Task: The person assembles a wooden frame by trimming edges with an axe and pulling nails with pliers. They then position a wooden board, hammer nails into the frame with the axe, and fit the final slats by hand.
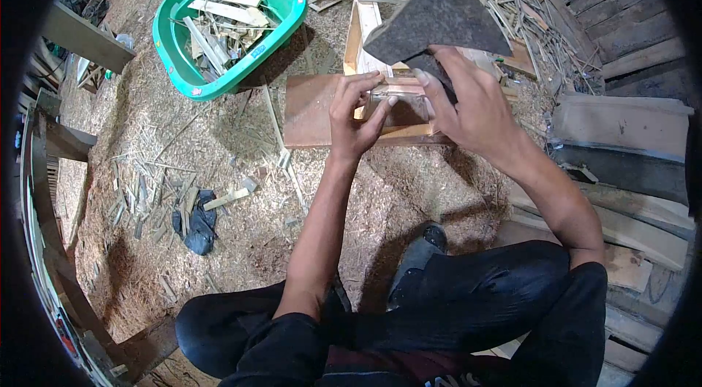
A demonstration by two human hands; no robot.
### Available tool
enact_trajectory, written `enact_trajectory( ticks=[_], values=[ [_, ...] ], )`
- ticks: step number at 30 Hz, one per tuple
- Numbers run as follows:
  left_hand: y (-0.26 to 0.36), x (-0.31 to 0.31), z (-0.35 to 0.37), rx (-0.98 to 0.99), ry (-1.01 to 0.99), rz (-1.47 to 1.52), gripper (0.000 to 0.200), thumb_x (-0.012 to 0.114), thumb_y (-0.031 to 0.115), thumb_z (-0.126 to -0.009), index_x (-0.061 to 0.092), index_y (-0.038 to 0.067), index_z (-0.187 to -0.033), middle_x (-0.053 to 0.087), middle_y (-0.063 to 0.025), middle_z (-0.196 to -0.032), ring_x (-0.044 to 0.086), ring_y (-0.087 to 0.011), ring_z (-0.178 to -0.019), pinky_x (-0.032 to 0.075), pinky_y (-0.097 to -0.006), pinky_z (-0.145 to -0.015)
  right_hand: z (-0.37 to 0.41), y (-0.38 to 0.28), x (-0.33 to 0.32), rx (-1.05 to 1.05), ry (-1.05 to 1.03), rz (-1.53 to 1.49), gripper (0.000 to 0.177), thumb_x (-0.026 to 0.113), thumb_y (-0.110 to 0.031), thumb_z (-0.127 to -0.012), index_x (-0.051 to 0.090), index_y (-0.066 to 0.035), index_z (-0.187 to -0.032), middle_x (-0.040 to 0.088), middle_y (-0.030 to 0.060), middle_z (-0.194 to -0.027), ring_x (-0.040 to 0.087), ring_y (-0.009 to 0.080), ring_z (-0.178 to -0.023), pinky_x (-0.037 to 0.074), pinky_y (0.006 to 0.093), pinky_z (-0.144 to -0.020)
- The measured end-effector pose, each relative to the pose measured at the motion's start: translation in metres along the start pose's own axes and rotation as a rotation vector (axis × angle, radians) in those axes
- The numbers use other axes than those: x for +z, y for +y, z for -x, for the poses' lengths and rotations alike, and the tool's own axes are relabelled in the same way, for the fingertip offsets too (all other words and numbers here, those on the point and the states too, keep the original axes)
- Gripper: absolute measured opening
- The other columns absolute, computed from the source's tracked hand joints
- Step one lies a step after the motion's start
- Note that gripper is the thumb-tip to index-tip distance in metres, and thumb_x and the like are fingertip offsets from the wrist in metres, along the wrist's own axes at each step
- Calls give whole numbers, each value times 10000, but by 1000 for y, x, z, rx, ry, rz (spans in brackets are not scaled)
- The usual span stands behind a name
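My left hand (pixel 356 115) pinches the left end of a small wooden piece (pixel 404 86) between thumb and fingers, over a brown board (pixel 313 111). My right hand (pixel 475 98) is closed at the right end of that piece. From its fingers rises a dark grey, roughly triangular flat piece (pixel 442 18), broad and dull, whose lower part is hidden by the hand. Behind both hands, partly covered by the dark piece, lies a light wooden frame (pixel 357 36).
A green plastic tub (pixel 173 73) full of wood offcuts stands at the upper left. Wood shavings and slivers cover the floor. A black plastic scrap (pixel 199 222) lies at left. Stacked boards (pixel 621 124) line the right side; scrap strips are heaped at upper right.
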State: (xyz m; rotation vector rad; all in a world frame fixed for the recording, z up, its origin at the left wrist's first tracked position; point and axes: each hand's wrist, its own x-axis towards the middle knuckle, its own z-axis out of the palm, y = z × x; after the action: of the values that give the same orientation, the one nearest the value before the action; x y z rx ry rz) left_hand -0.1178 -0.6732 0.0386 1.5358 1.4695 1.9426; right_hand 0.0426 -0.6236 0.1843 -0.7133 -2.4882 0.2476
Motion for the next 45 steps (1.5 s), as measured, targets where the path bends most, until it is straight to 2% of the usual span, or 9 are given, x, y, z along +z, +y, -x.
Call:
enact_trajectory(
  ticks=[3,10,14,19,23,30,34,42,45],
  values=[
    [-3,0,2,-29,-5,15,346,802,49,-746,662,48,-1061,652,-118,-1090,636,-205,-957,528,-282,-676,10,0,9,93,-230,94,303,547,-159,-950,546,65,-1154,642,299,-1043,681,429,-829,570,483,-696],
    [-7,0,1,55,-21,-28,360,796,33,-753,630,63,-1071,607,-89,-1130,603,-150,-952,539,-240,-665,0,5,0,-53,80,-4,315,552,-149,-946,532,85,-1157,645,305,-1046,680,427,-811,567,475,-695],
    [-10,1,4,27,-31,0,372,790,27,-755,633,69,-1089,609,-91,-1145,603,-157,-964,538,-247,-680,9,0,8,116,-211,67,311,552,-137,-937,557,90,-1150,647,305,-1061,686,421,-860,566,483,-733],
    [-4,2,0,57,-14,-27,366,786,29,-758,633,70,-1088,605,-96,-1132,591,-147,-925,534,-236,-673,-1,6,3,-4,28,-7,351,562,-140,-928,532,84,-1197,659,278,-999,689,412,-838,581,474,-712],
    [-8,3,2,47,-14,-9,364,787,32,-762,633,69,-1090,608,-104,-1139,600,-149,-940,538,-239,-676,6,-1,4,70,-201,103,322,559,-142,-939,549,88,-1164,646,302,-1072,696,408,-837,596,425,-665],
    [-9,4,3,60,-16,-20,371,792,37,-765,624,56,-1096,602,-111,-1146,605,-149,-886,554,-257,-666,2,1,0,14,71,-12,279,552,-134,-942,560,88,-1111,650,292,-1019,685,415,-803,573,453,-690],
    [-9,2,3,29,-14,-35,379,804,55,-755,627,50,-1090,606,-109,-1107,604,-171,-897,547,-271,-683,18,6,18,52,-162,110,279,556,-144,-938,562,74,-1112,655,269,-959,685,413,-806,561,457,-676],
    [-6,1,3,30,-22,-52,362,798,54,-764,624,59,-1082,605,-92,-1132,584,-139,-905,550,-259,-691,4,-2,0,178,-101,-121,336,534,-179,-969,558,96,-1161,652,317,-1017,696,422,-843,588,473,-697],
    [-11,3,4,14,-10,-23,364,795,48,-763,636,56,-1091,617,-99,-1135,596,-158,-912,541,-265,-693,13,13,19,4,-61,54,339,538,-184,-970,564,104,-1147,657,303,-973,692,422,-816,581,469,-671]
  ],
)
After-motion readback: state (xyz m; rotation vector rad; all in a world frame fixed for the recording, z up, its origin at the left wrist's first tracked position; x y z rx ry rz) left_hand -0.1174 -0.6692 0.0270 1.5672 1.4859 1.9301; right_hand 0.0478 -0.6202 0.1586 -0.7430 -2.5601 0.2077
